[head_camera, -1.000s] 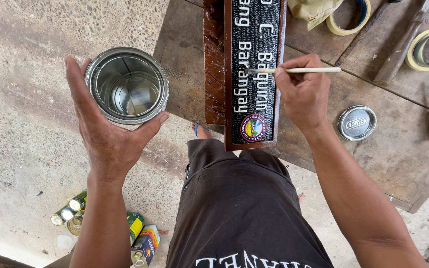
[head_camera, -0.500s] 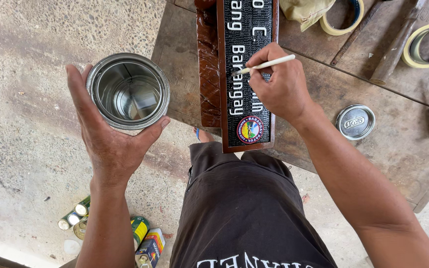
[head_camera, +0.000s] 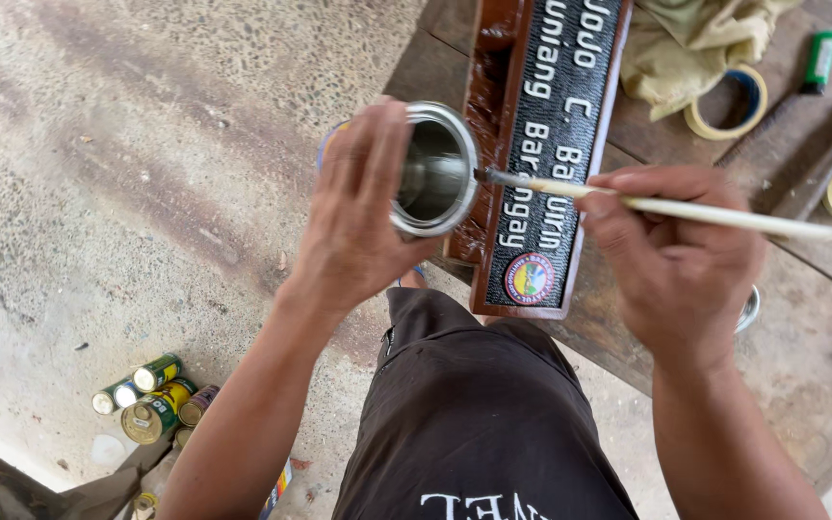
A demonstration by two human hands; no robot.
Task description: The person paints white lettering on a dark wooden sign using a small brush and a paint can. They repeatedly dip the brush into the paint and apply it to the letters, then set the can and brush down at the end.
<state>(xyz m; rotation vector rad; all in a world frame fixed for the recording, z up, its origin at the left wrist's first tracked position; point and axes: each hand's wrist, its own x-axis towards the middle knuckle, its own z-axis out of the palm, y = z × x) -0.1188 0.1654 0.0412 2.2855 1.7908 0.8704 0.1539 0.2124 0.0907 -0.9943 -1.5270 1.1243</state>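
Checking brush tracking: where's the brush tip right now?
Head view, centre: the brush in the right hand has its tip at the mouth of the tilted metal can held by the left hand, over the wooden sign.

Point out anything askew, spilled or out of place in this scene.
No spill shows. The left hand holds the open tin can tipped sideways toward the brush in the right hand. Several small cans lie toppled on the concrete floor. A crumpled rag partly covers a tape roll.
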